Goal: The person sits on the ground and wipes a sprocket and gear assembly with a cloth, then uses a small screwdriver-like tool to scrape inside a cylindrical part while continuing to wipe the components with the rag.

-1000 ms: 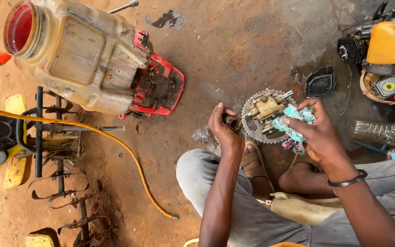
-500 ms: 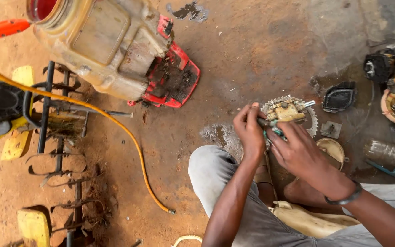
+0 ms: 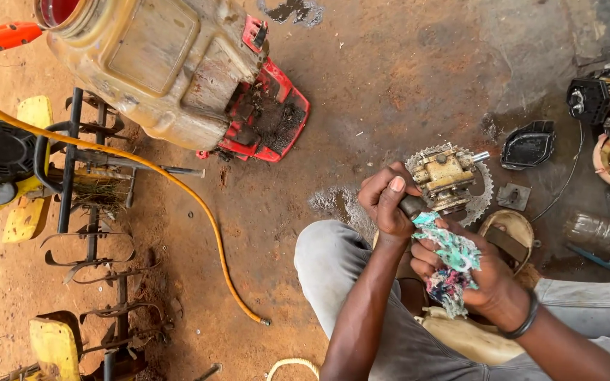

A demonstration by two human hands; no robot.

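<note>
Gripping a dark stub at the near side of the brass pump block point(image 3: 446, 178), the left hand point(image 3: 387, 206) keeps its fingers curled tight around that stub, thumb laid along the top. This grip appears to steady the assembly above the ground so that its faces stay reachable. The toothed gear plate point(image 3: 485, 192) sits behind the block, its teeth pointing outward past the right and far edges.

The right hand point(image 3: 471, 271) lies just below the block, fingers closed on a bunched multicoloured rag point(image 3: 453, 264); the upper end of the rag touches the underside of the assembly, beside the left thumb. A dark bracelet point(image 3: 527, 317) circles that wrist.

Both hands work over the person's bent knees in grey trousers point(image 3: 333, 261). A wet patch point(image 3: 337, 201) marks the ground just to the left.

Open floor lies left of the knees, up to the orange hose point(image 3: 178, 187). On the right, room is tighter: a black cover point(image 3: 529, 146), a small metal plate point(image 3: 513, 196) and a round tan part point(image 3: 510, 229) lie near the gear teeth. The large yellowed tank point(image 3: 157, 63) and its red frame point(image 3: 273, 116) stand well apart, at upper left.
</note>
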